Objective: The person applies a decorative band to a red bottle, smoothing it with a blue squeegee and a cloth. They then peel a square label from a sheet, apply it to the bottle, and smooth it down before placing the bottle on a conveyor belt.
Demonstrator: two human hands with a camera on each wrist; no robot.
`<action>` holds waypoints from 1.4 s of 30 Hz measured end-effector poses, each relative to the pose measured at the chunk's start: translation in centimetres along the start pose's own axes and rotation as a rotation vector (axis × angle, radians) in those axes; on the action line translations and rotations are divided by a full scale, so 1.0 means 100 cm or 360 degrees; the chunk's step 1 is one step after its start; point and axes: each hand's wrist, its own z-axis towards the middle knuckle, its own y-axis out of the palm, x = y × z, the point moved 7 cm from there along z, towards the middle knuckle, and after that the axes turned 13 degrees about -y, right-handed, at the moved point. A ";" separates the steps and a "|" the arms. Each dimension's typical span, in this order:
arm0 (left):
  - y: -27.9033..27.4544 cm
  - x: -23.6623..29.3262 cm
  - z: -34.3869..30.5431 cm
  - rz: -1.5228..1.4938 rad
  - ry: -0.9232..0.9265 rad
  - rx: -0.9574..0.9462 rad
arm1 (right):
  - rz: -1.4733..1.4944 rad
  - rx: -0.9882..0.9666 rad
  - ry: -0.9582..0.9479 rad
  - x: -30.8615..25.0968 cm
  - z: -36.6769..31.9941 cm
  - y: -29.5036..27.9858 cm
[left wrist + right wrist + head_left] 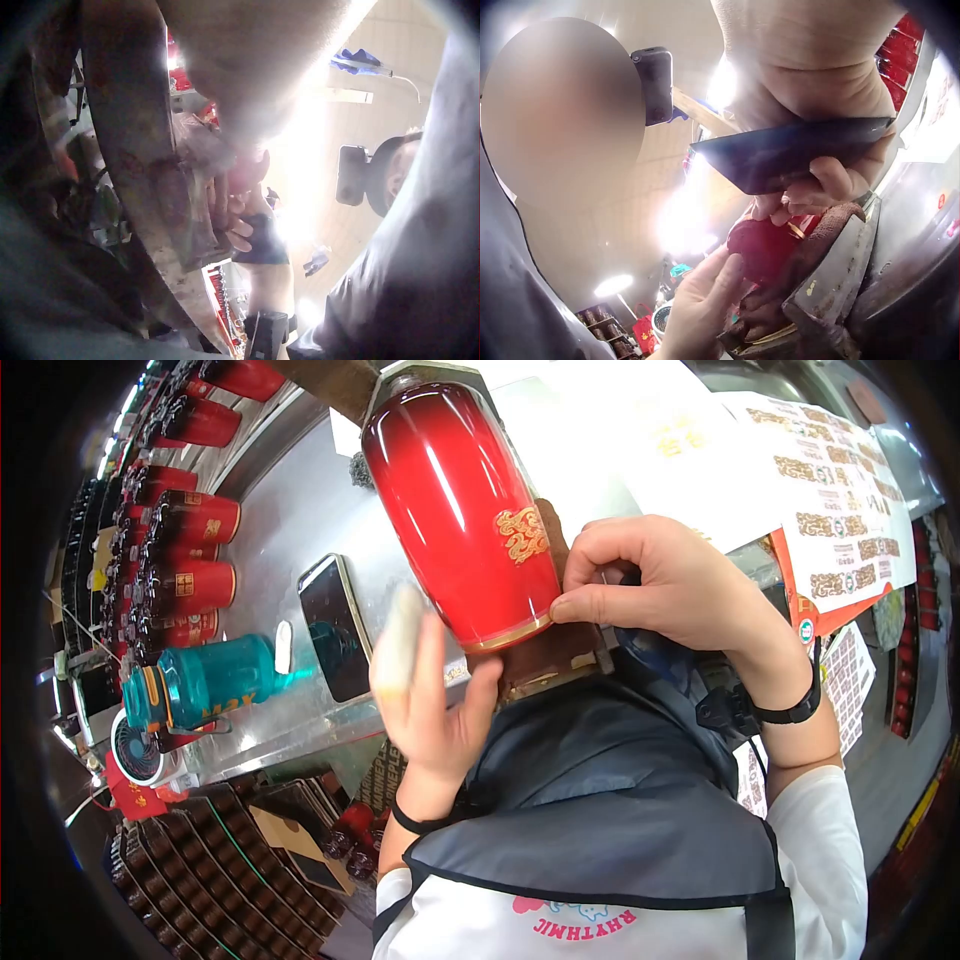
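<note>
A glossy red bottle [460, 510], dark toward its far end, lies on a brown padded stand [545, 665]. A gold dragon decal [523, 535] shows on its side, close to the gold-rimmed near end. My right hand [650, 585] is at that near end, thumb and fingertips right by the rim. In the right wrist view it holds a dark flat scraper-like plate [795, 154] between palm and curled fingers. My left hand [435, 710], blurred, is on the other side of the near end with fingers extended and something whitish over one finger.
Left on the metal table lie a phone [336, 625] and a teal water bottle [215, 678]. Several red bottles [205, 520] stand beyond them. Printed gold decal sheets [835, 510] lie at the right. Stacked brown trays [215, 870] are at lower left, beside a small fan [140, 745].
</note>
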 end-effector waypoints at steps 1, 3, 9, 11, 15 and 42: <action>-0.007 0.010 -0.008 0.0130 0.0229 0.0012 | -0.0002 -0.0015 0.0021 0.001 0.000 0.000; -0.010 0.019 -0.011 0.0149 0.0278 -0.0093 | -0.0002 -0.0033 0.0045 0.002 -0.001 0.001; 0.001 0.048 0.001 0.0318 0.0618 -0.0028 | 0.0051 -0.0052 0.0121 0.009 -0.001 0.002; 0.009 0.050 0.004 0.0239 0.0650 -0.0003 | 0.0082 -0.0020 0.0113 0.009 -0.001 0.003; 0.019 0.037 0.028 0.0353 0.0218 0.0019 | 0.0129 0.0033 0.0119 0.007 -0.005 0.004; 0.011 0.012 0.024 0.0036 -0.0057 -0.0007 | 0.0126 0.0033 0.0056 -0.001 -0.006 0.003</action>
